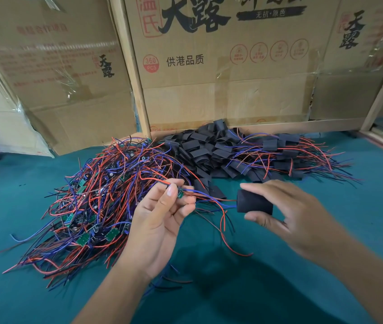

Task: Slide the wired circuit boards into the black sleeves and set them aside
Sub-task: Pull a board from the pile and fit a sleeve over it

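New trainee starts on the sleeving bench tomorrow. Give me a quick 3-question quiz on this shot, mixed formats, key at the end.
1. True or false: the circuit board in the left hand is already fully inside the black sleeve.
2. Which hand holds the black sleeve? A) left B) right C) neither
3. Fill in: the pile of bare wired boards lies on the ____ side of the green table, and the pile of empty sleeves sits behind the hands.

Key
1. False: board and sleeve are apart, only wire ends reach the sleeve's mouth.
2. B: the right hand pinches it.
3. left
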{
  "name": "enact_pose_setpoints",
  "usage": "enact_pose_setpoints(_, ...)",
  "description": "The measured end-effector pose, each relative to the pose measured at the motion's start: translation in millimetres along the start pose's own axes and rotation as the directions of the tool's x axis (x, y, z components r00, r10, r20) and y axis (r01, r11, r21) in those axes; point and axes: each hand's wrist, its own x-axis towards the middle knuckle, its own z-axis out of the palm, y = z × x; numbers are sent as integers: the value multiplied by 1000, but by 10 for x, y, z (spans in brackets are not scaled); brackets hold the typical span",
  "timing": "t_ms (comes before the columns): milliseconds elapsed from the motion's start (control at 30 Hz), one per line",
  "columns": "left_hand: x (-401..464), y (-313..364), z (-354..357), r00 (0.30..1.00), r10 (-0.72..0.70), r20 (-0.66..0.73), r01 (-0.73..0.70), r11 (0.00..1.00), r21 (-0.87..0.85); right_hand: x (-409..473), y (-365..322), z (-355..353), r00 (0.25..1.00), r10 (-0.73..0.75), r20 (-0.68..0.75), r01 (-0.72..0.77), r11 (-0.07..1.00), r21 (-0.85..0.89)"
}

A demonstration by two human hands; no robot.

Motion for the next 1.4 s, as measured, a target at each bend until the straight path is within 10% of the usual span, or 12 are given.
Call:
enact_pose_setpoints(400, -38, -163, 34, 999, -53, -3, 53, 994, 97, 35, 7, 77, 995, 68, 74, -23, 871, -491)
enact_pose_setpoints(533, -41, -192, 39, 998, -70, 3, 69, 990, 126, 63, -108, 228, 899, 304, 315, -65, 805, -589)
enact_pose_setpoints(1033, -84, -387, -5, 976, -207, -64, 214, 877, 430, 8, -309, 442, 850, 331, 409, -86, 855, -512)
enact_pose_setpoints(1400, -67, -413, 0, 977, -203, -64, 213, 933, 289, 5, -298, 457, 917, 277, 286, -166, 919, -358)
